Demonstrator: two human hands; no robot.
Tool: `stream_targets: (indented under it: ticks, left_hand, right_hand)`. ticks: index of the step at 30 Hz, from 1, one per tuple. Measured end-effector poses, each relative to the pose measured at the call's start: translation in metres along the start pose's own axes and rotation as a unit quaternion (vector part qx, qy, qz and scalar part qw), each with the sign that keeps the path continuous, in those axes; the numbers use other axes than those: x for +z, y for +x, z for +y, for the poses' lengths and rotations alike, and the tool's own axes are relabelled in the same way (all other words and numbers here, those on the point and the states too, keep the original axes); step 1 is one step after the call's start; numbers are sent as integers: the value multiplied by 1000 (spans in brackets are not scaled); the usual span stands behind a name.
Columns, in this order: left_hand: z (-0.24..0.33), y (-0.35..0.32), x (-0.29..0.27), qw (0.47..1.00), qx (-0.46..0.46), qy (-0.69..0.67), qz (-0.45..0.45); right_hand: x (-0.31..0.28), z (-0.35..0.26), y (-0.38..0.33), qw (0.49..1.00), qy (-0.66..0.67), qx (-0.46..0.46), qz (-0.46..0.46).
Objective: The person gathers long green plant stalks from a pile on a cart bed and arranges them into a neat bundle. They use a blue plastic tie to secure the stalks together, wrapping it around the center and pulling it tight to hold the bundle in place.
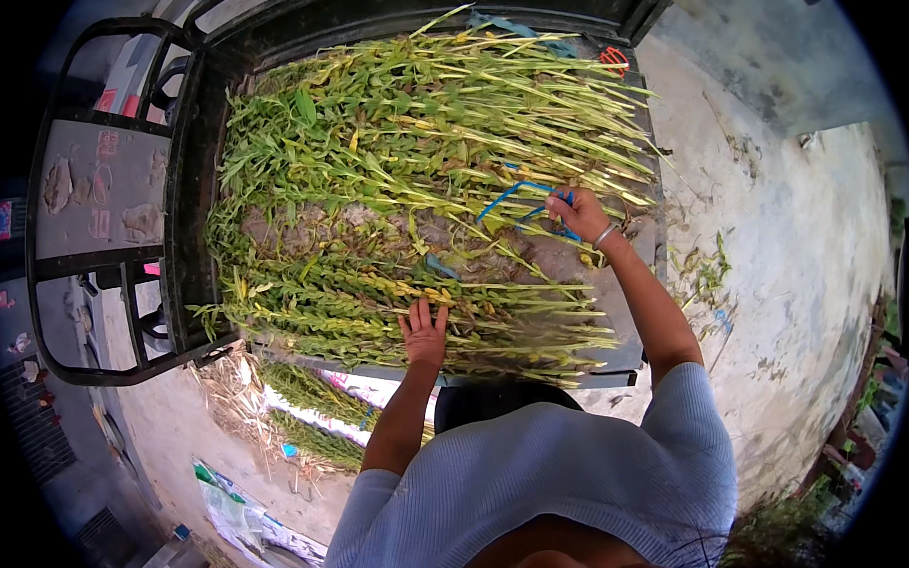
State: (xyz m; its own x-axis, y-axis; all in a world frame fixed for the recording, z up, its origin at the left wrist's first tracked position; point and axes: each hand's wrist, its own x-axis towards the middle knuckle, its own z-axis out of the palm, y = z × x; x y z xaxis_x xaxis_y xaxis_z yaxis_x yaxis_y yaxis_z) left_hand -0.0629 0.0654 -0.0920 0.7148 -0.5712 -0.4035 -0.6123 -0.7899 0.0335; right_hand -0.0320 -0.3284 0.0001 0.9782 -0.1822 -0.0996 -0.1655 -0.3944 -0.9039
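Head view looked down on a cart bed [181, 224] heaped with long green stalks [420, 133], laid in rows with their leafy ends toward the person's left and the cut stems toward the right, so each row could be gathered as a bundle. Left hand [424, 333] lay flat and open on the nearest row, fingers spread, seemingly pressing it down and gripping nothing. Right hand [580, 208] was reached farther in, fingers closed around a blue strap [513, 191] that looped across the stalks near their stem ends, the sort of spot where a tie would hold them together. A metal bangle [604, 235] sat on that wrist. Dark rails of the cart bed hemmed the load on the left and far sides; on the right the stems overhung the edge toward bare concrete ground [777, 225], where there was open room. More cut stalks [310, 419] lay on the ground below the near edge, crowding the space by the person's left.
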Motion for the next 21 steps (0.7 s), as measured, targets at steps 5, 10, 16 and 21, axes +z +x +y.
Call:
stream_targets:
  ticks: [5, 10, 16, 21]
  left_hand:
    - [1, 0, -4, 1000, -5, 14, -6]
    - [3, 0, -4, 1000, -6, 24, -13]
    - [1, -3, 3, 1000, -13, 18, -7]
    - [1, 1, -1, 999, -13, 35, -12]
  right_hand:
    - [-65, -43, 23, 950, 265, 58, 152]
    - [-88, 24, 28, 859, -263, -65, 434]
    - [35, 101, -46, 901, -375, 187, -110]
    - [126, 137, -77, 875, -420, 210, -116]
